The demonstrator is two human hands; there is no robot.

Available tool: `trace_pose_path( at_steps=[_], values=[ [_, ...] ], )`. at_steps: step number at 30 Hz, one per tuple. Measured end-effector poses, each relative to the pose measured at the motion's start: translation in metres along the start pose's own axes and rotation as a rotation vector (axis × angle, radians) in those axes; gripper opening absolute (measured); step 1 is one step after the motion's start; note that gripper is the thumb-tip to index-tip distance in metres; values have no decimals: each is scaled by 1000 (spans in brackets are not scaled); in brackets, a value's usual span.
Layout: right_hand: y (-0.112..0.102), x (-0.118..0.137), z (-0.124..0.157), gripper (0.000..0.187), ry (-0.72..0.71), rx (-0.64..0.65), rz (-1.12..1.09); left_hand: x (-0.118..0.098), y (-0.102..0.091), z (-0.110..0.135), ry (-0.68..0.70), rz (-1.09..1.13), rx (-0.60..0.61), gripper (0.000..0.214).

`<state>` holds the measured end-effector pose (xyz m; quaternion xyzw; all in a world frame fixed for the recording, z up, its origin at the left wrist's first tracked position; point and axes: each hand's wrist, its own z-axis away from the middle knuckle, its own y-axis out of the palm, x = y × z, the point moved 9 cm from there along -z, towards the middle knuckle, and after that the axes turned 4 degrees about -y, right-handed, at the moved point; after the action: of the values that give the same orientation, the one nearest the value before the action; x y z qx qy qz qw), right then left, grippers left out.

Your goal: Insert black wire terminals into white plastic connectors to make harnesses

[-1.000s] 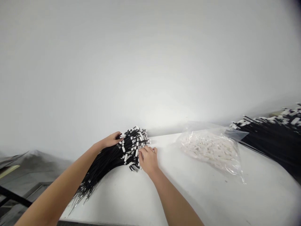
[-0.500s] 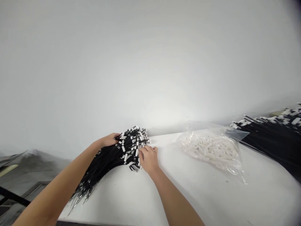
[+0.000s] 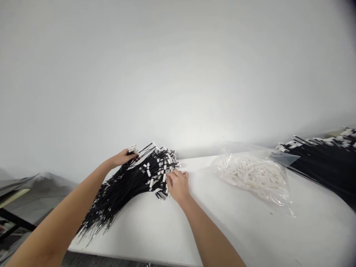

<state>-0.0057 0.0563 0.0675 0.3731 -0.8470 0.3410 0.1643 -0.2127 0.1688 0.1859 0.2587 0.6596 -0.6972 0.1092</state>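
Note:
A thick bundle of black cables [image 3: 128,181] with white connectors [image 3: 164,167] on their far ends lies across the left part of the white table. My left hand [image 3: 122,157] is closed round a few of these cables, raised a little at the bundle's upper left side; their white ends [image 3: 133,149] stick out past the fingers. At the connector end, my right hand [image 3: 178,183] has curled fingers against the white tips. What exactly sits between those fingertips is hidden.
Right of my hands, a clear plastic bag [image 3: 253,172] full of small white pieces lies on the white table [image 3: 236,230]. Another large bundle of black cables [image 3: 325,163] with white ends rests at the far right. A pale wall [image 3: 178,74] stands behind.
My left hand has moved left and slightly up, drawing a few cables away from the bundle's top. My right hand stays by the connectors. The view has shifted slightly.

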Motion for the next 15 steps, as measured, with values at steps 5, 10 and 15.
trace_pose_path(
  at_steps=[5, 10, 15],
  values=[
    [-1, 1, 2, 12, -10, -4, 7, 1, -3, 4, 19, 128, -5, 48],
    [-1, 1, 2, 12, -19, -2, 26, 17, -24, 1, -6, 228, -161, 41],
    [-1, 1, 2, 13, -18, -8, 33, 38, -90, 15, -18, 343, -571, 28]
  ],
)
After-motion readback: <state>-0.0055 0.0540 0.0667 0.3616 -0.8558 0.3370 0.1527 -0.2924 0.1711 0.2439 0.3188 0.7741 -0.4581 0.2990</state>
